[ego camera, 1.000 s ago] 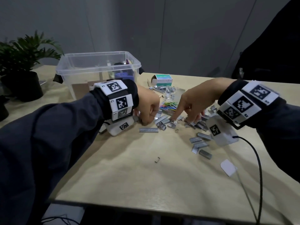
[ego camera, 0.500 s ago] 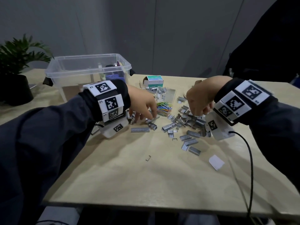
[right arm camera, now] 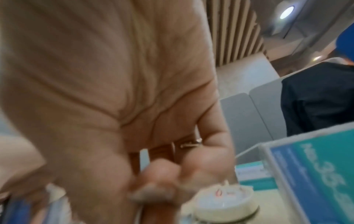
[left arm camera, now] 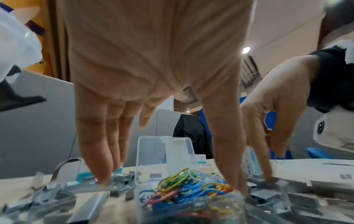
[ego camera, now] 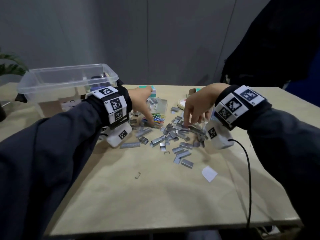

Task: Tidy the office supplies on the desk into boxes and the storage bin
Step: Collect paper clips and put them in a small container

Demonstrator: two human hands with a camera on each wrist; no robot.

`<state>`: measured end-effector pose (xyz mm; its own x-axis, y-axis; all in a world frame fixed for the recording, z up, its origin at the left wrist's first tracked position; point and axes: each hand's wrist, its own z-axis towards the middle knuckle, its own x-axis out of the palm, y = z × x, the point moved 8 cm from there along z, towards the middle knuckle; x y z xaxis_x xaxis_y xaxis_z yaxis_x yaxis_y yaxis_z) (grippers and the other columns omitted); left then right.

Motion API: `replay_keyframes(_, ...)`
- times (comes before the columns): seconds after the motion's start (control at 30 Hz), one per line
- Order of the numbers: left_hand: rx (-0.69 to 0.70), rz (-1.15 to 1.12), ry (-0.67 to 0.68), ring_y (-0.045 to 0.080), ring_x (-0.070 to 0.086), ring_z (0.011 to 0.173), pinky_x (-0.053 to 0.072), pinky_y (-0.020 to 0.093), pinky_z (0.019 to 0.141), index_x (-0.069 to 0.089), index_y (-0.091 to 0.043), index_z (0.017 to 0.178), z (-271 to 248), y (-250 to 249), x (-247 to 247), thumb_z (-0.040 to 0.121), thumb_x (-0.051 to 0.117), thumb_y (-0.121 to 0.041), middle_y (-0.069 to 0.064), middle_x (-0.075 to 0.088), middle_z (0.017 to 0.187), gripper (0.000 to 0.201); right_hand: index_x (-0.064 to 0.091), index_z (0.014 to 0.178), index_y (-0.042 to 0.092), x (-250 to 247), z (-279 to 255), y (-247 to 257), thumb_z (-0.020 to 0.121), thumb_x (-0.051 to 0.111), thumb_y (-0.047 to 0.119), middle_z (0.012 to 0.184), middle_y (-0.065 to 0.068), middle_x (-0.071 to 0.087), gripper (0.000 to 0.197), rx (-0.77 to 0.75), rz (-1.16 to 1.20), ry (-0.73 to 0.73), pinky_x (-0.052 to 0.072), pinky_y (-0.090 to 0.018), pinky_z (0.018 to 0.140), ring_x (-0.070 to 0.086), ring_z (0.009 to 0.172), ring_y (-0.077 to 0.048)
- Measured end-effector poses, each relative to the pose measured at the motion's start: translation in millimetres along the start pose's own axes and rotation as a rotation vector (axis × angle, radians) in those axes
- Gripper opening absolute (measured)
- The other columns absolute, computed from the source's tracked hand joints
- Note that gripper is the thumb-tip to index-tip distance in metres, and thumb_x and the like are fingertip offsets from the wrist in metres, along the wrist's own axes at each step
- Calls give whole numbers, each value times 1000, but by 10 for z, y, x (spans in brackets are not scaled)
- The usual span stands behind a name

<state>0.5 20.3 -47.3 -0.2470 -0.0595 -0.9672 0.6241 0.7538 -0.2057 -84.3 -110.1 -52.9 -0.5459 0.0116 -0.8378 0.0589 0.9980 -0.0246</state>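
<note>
Left hand (ego camera: pixel 141 103), fingers spread, presses staple strips (ego camera: pixel 174 134) beside the clear paperclip box (ego camera: pixel 156 116) at worktop centre; right hand (ego camera: pixel 195 106), at three o'clock, rakes the pile, grip unclear; best sweep strips together before lifting.

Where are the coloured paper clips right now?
In the head view, the paper clips lie mid-desk in a clear case, under the left hand's fingers, left of the staples.

Head camera is looking forward and down over the desk (ego camera: pixel 155 196). Wrist cameras are sitting close, looking along each palm. Head and left wrist views are sharing the paper clips (ego camera: pixel 158 117) at 12 o'clock.
</note>
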Motion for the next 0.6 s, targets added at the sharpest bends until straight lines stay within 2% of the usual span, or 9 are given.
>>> replay_keyframes(0.07, -24, -32, 27, 28, 59, 108, 51, 44, 94, 13, -10, 147, 29, 10, 51, 60, 91, -36, 14, 56, 125, 120, 72, 117, 20, -138, -13, -81, 94, 58, 6, 74, 2, 66, 31, 5, -19, -101, 48, -12, 50, 57, 64, -6)
replay_keyframes(0.17, -26, -103, 56, 27, 61, 104, 55, 45, 88, 9, -12, 149, 90, 26, 126, 61, 91, -27, 15, 57, 120, 121, 61, 132, 26, -209, -7, -195, 95, 56, 5, 92, -3, 69, 42, 46, -82, -168, 42, -9, 42, 59, 67, -6)
replay_keyframes(0.27, -40, -176, 86, 28, 62, 103, 57, 46, 84, 9, -15, 149, 132, 53, 171, 60, 91, -19, 16, 56, 118, 122, 49, 140, 42, -50, 39, -222, 94, 57, 4, 101, -6, 71, 61, 66, -118, -59, 38, -6, 39, 59, 65, -3)
replay_keyframes(0.33, -37, -188, 97, 29, 62, 106, 57, 46, 85, 7, -18, 150, 150, 59, 183, 60, 91, -16, 17, 55, 122, 124, 52, 137, 45, 10, 24, -213, 92, 61, 6, 92, 5, 68, 60, 80, -180, -16, 38, -5, 39, 57, 66, -1)
replay_keyframes(0.4, -25, -186, 100, 28, 60, 109, 56, 44, 88, 4, -21, 151, 170, 67, 189, 60, 91, -15, 14, 51, 129, 126, 56, 135, 39, -60, -38, -206, 94, 60, 7, 83, 14, 55, 53, 105, -269, -69, 39, -7, 44, 52, 68, -3)
replay_keyframes(0.47, -4, -201, 101, 27, 58, 110, 56, 40, 88, 4, -27, 152, 188, 71, 182, 60, 91, -15, 10, 47, 133, 127, 58, 135, 31, -169, -62, -208, 95, 58, 7, 81, 13, 52, 46, 114, -304, -186, 35, -9, 50, 47, 64, -3)
replay_keyframes(0.53, 24, -260, 95, 24, 59, 105, 57, 34, 81, 9, -30, 152, 209, 74, 147, 62, 90, -16, 8, 47, 132, 122, 65, 128, 24, -292, -38, -212, 93, 61, 7, 75, 12, 56, 39, 93, -195, -339, 41, -16, 52, 53, 62, -5)
replay_keyframes(0.6, 39, -328, 90, 23, 61, 100, 56, 31, 74, 18, -28, 151, 220, 96, 105, 64, 88, -14, 6, 50, 129, 112, 74, 111, 16, -366, -1, -170, 89, 65, 6, 73, 5, 67, 25, 33, -11, -435, 50, -21, 52, 65, 63, -11)
